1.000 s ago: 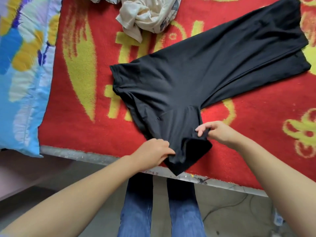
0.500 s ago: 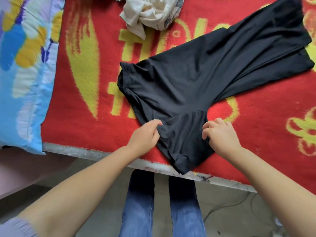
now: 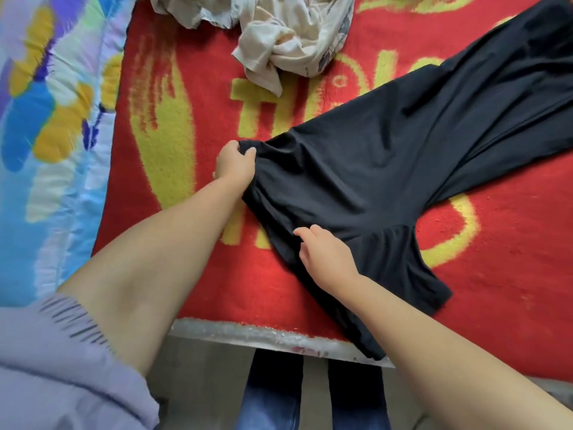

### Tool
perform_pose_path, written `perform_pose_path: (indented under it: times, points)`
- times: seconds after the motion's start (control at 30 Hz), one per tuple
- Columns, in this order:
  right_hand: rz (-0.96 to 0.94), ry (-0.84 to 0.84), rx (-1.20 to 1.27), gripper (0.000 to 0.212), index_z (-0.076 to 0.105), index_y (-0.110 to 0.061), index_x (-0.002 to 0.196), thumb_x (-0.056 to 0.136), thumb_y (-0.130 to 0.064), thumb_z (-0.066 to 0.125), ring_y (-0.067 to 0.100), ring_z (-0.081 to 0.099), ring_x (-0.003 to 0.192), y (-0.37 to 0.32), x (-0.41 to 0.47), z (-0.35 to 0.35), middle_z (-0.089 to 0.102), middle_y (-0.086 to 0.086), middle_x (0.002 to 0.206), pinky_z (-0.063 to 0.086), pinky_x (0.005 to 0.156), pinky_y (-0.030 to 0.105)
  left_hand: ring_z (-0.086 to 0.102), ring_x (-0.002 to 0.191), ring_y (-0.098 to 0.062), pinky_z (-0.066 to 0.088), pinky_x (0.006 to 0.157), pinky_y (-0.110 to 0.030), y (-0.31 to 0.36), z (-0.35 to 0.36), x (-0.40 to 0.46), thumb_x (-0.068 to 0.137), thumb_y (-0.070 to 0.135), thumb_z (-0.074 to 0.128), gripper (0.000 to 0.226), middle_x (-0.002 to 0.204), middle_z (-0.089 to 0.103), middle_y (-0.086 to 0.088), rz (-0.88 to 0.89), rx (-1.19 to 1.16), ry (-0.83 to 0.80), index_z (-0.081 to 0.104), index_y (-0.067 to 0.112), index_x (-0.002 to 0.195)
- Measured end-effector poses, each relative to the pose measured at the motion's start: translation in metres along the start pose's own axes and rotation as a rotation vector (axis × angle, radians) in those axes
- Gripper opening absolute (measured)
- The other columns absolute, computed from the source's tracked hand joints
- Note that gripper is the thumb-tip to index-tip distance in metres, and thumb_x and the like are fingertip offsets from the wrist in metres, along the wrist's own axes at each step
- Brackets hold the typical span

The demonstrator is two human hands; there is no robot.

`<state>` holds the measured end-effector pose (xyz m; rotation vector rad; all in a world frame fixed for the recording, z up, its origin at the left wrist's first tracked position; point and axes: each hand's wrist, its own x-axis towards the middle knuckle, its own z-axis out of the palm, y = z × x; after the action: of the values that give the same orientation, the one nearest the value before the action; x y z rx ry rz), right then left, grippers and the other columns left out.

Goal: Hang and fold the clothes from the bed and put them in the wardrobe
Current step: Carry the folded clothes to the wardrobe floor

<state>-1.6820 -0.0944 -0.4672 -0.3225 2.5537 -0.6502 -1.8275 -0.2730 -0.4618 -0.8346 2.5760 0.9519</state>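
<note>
A pair of black trousers (image 3: 387, 169) lies spread on the red and yellow blanket (image 3: 192, 119) of the bed, waist toward me, legs running off to the upper right. My left hand (image 3: 234, 164) grips the far left corner of the waistband, fingers curled round the cloth. My right hand (image 3: 325, 252) rests on the near part of the waist, fingers curled and pinching the fabric's edge. A lower flap of the trousers hangs over the bed's front edge.
A crumpled cream garment (image 3: 288, 35) lies at the top of the bed. A blue, yellow and white quilt (image 3: 46, 119) covers the left side. The bed's metal edge (image 3: 248, 333) runs along the front, with my jeans-clad legs (image 3: 310, 398) below.
My left hand has moved up and left from the lower flap to the waistband corner. My right hand has shifted left onto the waist. The view has moved closer.
</note>
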Motion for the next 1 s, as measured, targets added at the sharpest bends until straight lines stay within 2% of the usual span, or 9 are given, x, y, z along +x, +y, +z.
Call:
perform_pose_path:
  times: [0.1, 0.23, 0.37, 0.47, 0.57, 0.7, 0.8, 0.9, 1.0]
  points:
    - [-0.086, 0.009, 0.105, 0.033, 0.055, -0.012, 0.128, 0.096, -0.013, 0.046, 0.027, 0.054, 0.1, 0.001, -0.009, -0.005, 0.056, 0.008, 0.104, 0.045, 0.079, 0.04, 0.049, 0.086, -0.021, 0.038, 0.077, -0.031, -0.01, -0.011, -0.008, 0.097, 0.021, 0.05, 0.014, 0.094, 0.054, -0.01, 0.094, -0.209, 0.101, 0.046, 0.008, 0.092]
    - [-0.173, -0.058, 0.068, 0.035, 0.056, -0.012, 0.128, 0.094, -0.011, 0.046, 0.027, 0.055, 0.1, -0.007, -0.012, -0.004, 0.058, 0.009, 0.104, 0.047, 0.078, 0.039, 0.054, 0.092, -0.039, 0.038, 0.072, -0.035, -0.045, -0.024, -0.018, 0.097, 0.019, 0.05, 0.023, 0.101, 0.057, -0.028, 0.006, -0.369, 0.214, 0.052, -0.002, 0.107]
    - [-0.112, -0.294, -0.008, 0.041, 0.041, -0.017, 0.138, 0.098, -0.019, 0.042, 0.025, 0.05, 0.116, -0.01, -0.004, 0.0, 0.053, 0.006, 0.124, 0.045, 0.09, 0.038, 0.044, 0.075, -0.023, 0.029, 0.063, -0.031, -0.071, -0.019, -0.013, 0.097, 0.018, 0.05, 0.016, 0.074, 0.044, -0.006, -0.065, -0.224, 0.105, 0.046, 0.006, 0.087]
    - [-0.111, -0.324, 0.063, 0.041, 0.043, -0.017, 0.138, 0.099, -0.026, 0.047, 0.024, 0.052, 0.11, -0.008, -0.004, -0.013, 0.054, 0.006, 0.119, 0.043, 0.09, 0.035, 0.053, 0.104, -0.03, 0.039, 0.085, -0.035, -0.056, -0.019, -0.006, 0.094, 0.024, 0.053, 0.021, 0.108, 0.058, -0.011, -0.142, -0.124, 0.104, 0.052, 0.007, 0.108]
    - [-0.031, -0.182, 0.185, 0.032, 0.055, -0.014, 0.129, 0.098, -0.018, 0.047, 0.022, 0.055, 0.107, 0.018, -0.01, -0.045, 0.058, 0.005, 0.113, 0.041, 0.092, 0.031, 0.039, 0.124, -0.033, 0.035, 0.098, -0.046, -0.024, -0.02, -0.022, 0.091, 0.025, 0.055, 0.041, 0.133, 0.044, -0.014, -0.026, 0.081, 0.188, 0.045, 0.012, 0.129]
    - [0.213, 0.114, 0.253, 0.025, 0.065, -0.009, 0.112, 0.094, -0.006, 0.048, 0.025, 0.059, 0.108, 0.102, -0.011, -0.114, 0.066, 0.009, 0.11, 0.042, 0.097, 0.035, 0.045, 0.111, -0.037, 0.034, 0.094, -0.048, 0.049, 0.015, -0.072, 0.086, 0.018, 0.061, 0.036, 0.122, 0.05, -0.015, 0.509, 0.318, 0.15, 0.055, 0.009, 0.121]
    - [0.34, 0.273, 0.222, 0.024, 0.068, -0.006, 0.102, 0.087, 0.0, 0.05, 0.029, 0.062, 0.104, 0.186, -0.007, -0.172, 0.069, 0.013, 0.105, 0.044, 0.095, 0.036, 0.05, 0.104, -0.033, 0.037, 0.087, -0.043, 0.108, 0.066, -0.11, 0.087, 0.017, 0.061, 0.029, 0.115, 0.055, -0.012, 0.805, 0.366, -0.007, 0.06, 0.01, 0.115]
    - [0.456, 0.36, 0.285, 0.026, 0.067, -0.012, 0.096, 0.087, -0.001, 0.045, 0.028, 0.067, 0.09, 0.265, 0.003, -0.224, 0.071, 0.013, 0.097, 0.05, 0.084, 0.034, 0.05, 0.105, -0.026, 0.038, 0.085, -0.038, 0.151, 0.132, -0.137, 0.095, 0.023, 0.049, 0.023, 0.109, 0.055, -0.005, 0.819, 0.344, -0.258, 0.056, 0.013, 0.114]
    - [0.535, 0.397, 0.389, 0.03, 0.059, -0.01, 0.111, 0.093, -0.001, 0.037, 0.024, 0.064, 0.083, 0.331, 0.028, -0.265, 0.064, 0.02, 0.109, 0.051, 0.069, 0.034, 0.048, 0.107, -0.022, 0.04, 0.085, -0.035, 0.17, 0.186, -0.149, 0.099, 0.028, 0.04, 0.027, 0.114, 0.05, -0.003, 0.7, 0.518, -0.259, 0.049, 0.015, 0.121]
